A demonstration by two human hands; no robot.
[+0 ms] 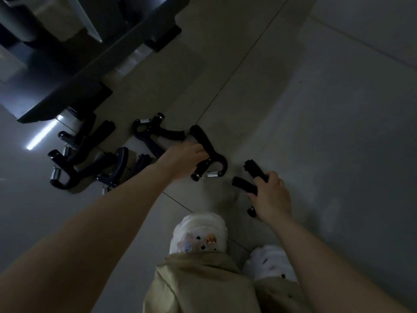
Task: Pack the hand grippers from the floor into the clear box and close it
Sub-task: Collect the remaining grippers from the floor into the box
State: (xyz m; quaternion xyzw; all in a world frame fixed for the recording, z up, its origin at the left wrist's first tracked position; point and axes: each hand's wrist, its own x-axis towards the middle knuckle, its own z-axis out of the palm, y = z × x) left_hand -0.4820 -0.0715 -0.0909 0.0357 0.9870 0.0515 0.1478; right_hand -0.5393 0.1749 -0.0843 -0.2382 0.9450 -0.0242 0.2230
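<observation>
Several black hand grippers lie on the grey tiled floor. My left hand (184,158) reaches out and its fingers curl round the handle of one hand gripper (208,152), whose spring end points toward me. My right hand (269,196) grips a second hand gripper (251,177) by both handles, just right of the first. Another gripper (151,132) lies just beyond my left hand, and a loose pile of grippers (79,159) lies further left. The clear box is not in view.
A dark piece of furniture (74,71) with feet stands at the upper left, right behind the pile. My feet in white shoes (199,233) stand below the hands. Open tiled floor (316,109) spreads to the right.
</observation>
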